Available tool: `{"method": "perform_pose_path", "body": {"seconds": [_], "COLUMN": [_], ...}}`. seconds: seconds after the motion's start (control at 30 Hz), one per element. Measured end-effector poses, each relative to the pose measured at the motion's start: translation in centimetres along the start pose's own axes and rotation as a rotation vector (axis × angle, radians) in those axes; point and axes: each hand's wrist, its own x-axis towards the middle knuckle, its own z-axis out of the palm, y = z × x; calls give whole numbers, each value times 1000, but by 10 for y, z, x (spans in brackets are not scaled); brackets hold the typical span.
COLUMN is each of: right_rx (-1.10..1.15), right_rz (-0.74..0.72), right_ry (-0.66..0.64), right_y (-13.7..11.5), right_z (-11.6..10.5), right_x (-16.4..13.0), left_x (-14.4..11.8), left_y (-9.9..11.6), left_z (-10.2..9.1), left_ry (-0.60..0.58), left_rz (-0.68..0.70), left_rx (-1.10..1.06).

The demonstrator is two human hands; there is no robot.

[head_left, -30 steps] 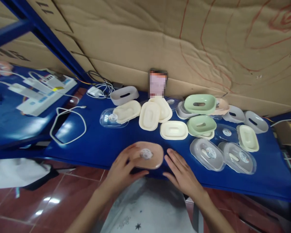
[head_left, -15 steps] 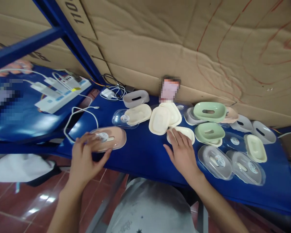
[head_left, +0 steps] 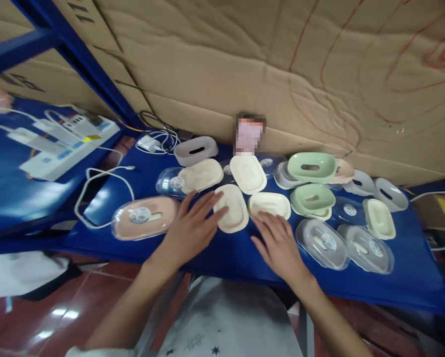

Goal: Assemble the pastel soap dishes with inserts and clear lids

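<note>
My left hand is open, its fingers spread with the tips over the left edge of a cream oval soap-dish piece. Close by on the right, my right hand has its fingers stretched to the near rim of another cream piece, and its thumb stands apart. Behind these two lies a third cream piece. Further left, a longer cream piece rests partly on a clear lid. A pink soap dish under a clear lid lies left of my left hand.
Green soap dishes and lidded grey ones fill the right side of the blue table. A phone-like blurred object leans on the cardboard wall. A white cable and power strip lie left.
My left hand has left the lidded pink dish and moved right to a cream piece. That piece now lies nearer me, apart from the one behind it. My right hand stays by its cream piece.
</note>
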Motion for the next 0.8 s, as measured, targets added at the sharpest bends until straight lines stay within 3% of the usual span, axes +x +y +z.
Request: {"method": "perform_pose_path", "body": {"seconds": [0.1,0.17,0.3,0.47,0.53,0.63,0.7,0.8], "right_rx": [-63,-79,-89,78,40,-201,-315,-344], "right_rz": [190,220,192,68,97,323,447,469], "right_ry": [7,-8,-11,-41,-20,68,38,-52], "right_y": [18,22,12,13,27,59,79,89], "right_z": [1,3,1,-25,-37,-47,-47,-45], "right_x": [-11,-16,-22,-20,-16,-8,1,12], "left_x": [-1,-7,-23,-21,-11,6,13,9], "left_y": [23,32,44,65,73,82,87,94], "left_z": [8,13,20,28,31,33,34,37], "left_ry": [-85,-97,-64,26,35,-2,-36,-88], "left_rz": [99,89,-17,-125,-90,4,85,200], "left_rx": [-121,-175,-176,-166,-171,-165,-178,-224]}}
